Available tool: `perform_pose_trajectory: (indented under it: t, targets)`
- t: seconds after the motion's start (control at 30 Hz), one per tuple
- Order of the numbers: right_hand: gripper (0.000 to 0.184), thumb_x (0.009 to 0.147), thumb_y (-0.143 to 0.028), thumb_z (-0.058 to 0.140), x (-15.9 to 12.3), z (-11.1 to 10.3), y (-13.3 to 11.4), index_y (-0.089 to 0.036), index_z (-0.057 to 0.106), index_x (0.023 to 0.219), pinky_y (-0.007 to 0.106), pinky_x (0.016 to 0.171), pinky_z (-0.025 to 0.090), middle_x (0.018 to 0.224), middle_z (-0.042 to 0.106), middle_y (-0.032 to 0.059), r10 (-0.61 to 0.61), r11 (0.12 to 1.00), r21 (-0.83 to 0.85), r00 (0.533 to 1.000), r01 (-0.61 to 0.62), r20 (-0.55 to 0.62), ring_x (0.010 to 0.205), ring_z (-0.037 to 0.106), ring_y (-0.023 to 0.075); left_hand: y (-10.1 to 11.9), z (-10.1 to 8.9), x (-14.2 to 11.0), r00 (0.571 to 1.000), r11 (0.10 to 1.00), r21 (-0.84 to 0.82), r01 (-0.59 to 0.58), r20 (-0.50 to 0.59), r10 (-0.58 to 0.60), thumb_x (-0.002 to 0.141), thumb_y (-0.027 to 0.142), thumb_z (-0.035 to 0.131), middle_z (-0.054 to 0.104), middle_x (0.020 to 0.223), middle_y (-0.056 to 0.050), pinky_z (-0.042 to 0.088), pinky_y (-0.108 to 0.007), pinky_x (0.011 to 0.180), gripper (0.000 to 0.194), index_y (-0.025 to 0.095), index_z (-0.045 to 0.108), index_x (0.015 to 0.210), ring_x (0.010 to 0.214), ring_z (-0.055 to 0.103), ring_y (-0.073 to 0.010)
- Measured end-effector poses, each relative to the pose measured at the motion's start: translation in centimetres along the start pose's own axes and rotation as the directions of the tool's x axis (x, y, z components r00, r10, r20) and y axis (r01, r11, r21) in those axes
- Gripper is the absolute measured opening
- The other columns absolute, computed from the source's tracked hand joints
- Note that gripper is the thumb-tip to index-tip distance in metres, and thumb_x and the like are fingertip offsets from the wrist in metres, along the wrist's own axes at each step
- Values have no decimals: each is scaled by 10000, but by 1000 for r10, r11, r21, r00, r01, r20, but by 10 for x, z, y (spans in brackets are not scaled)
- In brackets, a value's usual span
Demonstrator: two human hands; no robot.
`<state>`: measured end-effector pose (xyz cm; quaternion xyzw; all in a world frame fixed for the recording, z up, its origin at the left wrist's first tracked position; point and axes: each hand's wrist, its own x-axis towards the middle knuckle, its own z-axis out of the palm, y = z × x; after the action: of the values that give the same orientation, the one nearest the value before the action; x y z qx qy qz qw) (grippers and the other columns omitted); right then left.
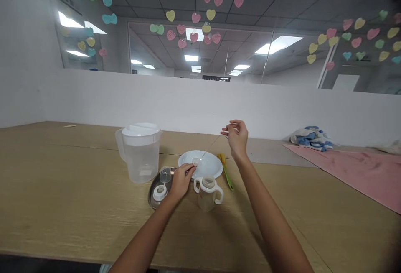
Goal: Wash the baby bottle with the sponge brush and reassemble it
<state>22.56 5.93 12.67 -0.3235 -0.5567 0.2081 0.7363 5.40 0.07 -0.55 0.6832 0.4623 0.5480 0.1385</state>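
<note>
Clear plastic shows in the small round piece pinched by your left hand just above the white plate; its fingers are closed on it. Your right hand is raised beyond the plate, its fingers pinched shut on a thin wire that slants down to that piece, so the work in hand is wire against piece, and it calls for steady fingers. Left of the plate, a steel tray carries a clear cup and a white cap, with a lidded plastic pitcher beyond. Just below the plate stands a two-handled sippy cup; right of it lies a green-and-yellow brush, all on the table. No writing can be read on any of them.
</note>
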Motion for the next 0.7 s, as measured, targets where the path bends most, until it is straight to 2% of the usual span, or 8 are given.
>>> perform_pose_trajectory:
  t: [0.1,0.17,0.27,0.37,0.4,0.5,0.57,0.7]
  targets:
    - [189,758,-166,368,-1,0,43,-156,481,910,268,653,516,778,545,17,182,938,-312,980,-150,77,684,608,116,-1,-1,0,1000,999,-35,5,-5,-5,810,295,483,677,860,-59,440,-283,739,231,173,677,838,793,599,-172]
    - [226,746,-117,349,-5,-1,62,-138,520,892,298,728,492,818,592,54,262,792,-601,949,-107,176,759,612,141,-2,-1,1,1000,998,-55,7,-9,-7,811,296,485,682,890,-64,441,-293,758,233,171,676,858,822,603,-176]
    - [194,698,-85,428,-8,0,65,-135,583,804,346,847,430,917,619,96,276,722,-691,933,-43,231,928,576,198,-2,-1,1,1000,997,-78,13,-15,-14,807,304,493,687,924,-69,443,-306,779,238,173,675,888,852,606,-181]
    - [180,751,-147,471,-14,6,43,-144,612,862,319,899,387,1018,610,91,191,742,-664,921,90,339,1022,527,192,-2,-2,1,999,995,-97,25,-21,-27,801,314,499,687,944,-74,442,-308,786,248,174,675,905,861,607,-182]
    - [177,781,-207,484,-18,10,33,-151,618,882,294,865,407,1002,620,78,191,780,-609,873,143,450,978,546,176,-2,-2,1,999,994,-104,32,-23,-34,798,316,501,687,947,-77,442,-307,784,251,171,674,908,861,608,-183]
    - [308,753,-332,583,-34,21,12,-166,602,1012,257,745,444,999,629,71,285,853,-480,587,205,758,848,584,154,-2,-2,1,997,991,-119,62,-42,-67,784,316,507,691,932,-75,444,-303,766,251,163,671,897,839,611,-185]
    - [429,681,-321,666,-46,28,6,-174,581,1074,278,759,433,1011,624,87,310,811,-500,501,305,808,866,578,180,-3,-2,1,995,990,-121,77,-52,-84,777,312,507,695,892,-66,447,-299,748,242,160,670,871,805,611,-183]
    - [409,666,-218,661,-60,39,15,-141,579,1059,266,729,431,923,632,84,308,789,-540,572,293,760,818,578,171,-4,-1,2,992,983,-155,101,-54,-110,771,326,518,694,891,-71,452,-298,742,255,148,661,883,796,613,-184]
